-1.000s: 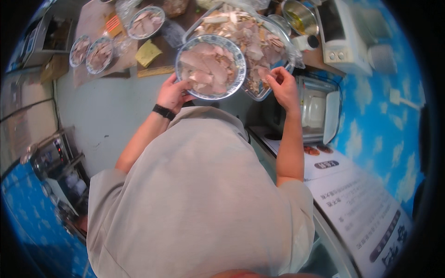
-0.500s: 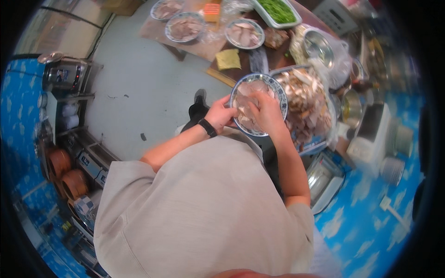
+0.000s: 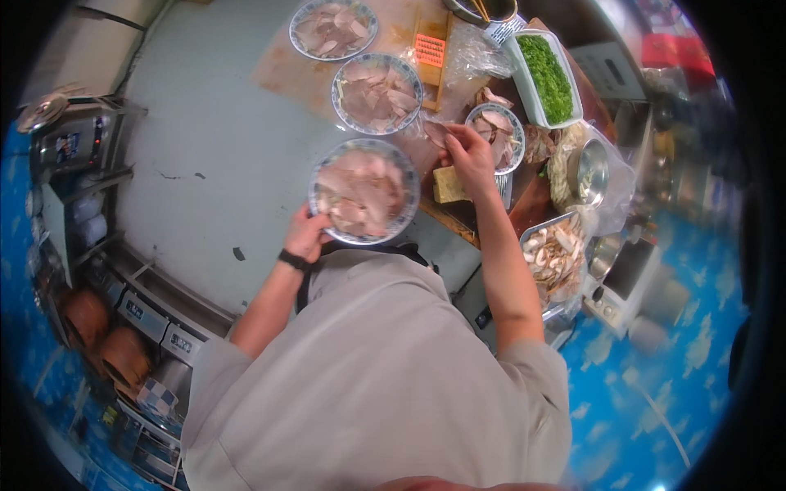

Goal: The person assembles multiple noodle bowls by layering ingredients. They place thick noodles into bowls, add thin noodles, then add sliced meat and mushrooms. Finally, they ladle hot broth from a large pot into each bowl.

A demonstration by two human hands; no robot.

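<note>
A blue-and-white patterned bowl [image 3: 320, 170] heaped with pale sliced meat [image 3: 364, 192] is gripped at its near-left rim by my left hand [image 3: 309, 235], and it is slightly blurred. Between thumb and fingers, my right hand [image 3: 470, 161] pinches a single meat slice [image 3: 437, 132]. That hand is just left of a smaller patterned bowl of sliced meat [image 3: 495, 131]. Two more bowls of meat slices, a middle one [image 3: 378, 92] and a far one [image 3: 334, 29], stand on the table beyond the held bowl.
On the table are a white tub of chopped greens [image 3: 546, 78], a wooden abacus-like frame [image 3: 430, 51], a yellow block [image 3: 449, 186] and a metal bowl [image 3: 593, 170]. A tray of sliced pieces [image 3: 556, 254] lies at right, near a white scale [image 3: 621, 286]. Steel equipment [image 3: 151, 307] lines the left.
The held bowl has shifted left with my left hand. My right hand has come out of it and moved away to the right, a meat slice in its fingers. The view has turned.
</note>
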